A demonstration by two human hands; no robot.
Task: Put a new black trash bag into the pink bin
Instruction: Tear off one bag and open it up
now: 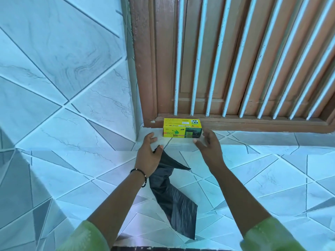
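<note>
Mid-frame: left hand [149, 156] pinching black trash bag [174, 201] dangling downward; right hand [208, 145] open, empty, beside yellow bin-bag box [182, 128] on tiled ledge [253, 140].

Your left hand [149, 156] covers the top of the black trash bag [174, 196], so you cannot see how the grip sits. The small print on the yellow bin-bag box [182, 128] is too fine to read. The green sleeves [268, 236] run off the bottom edge.
</note>
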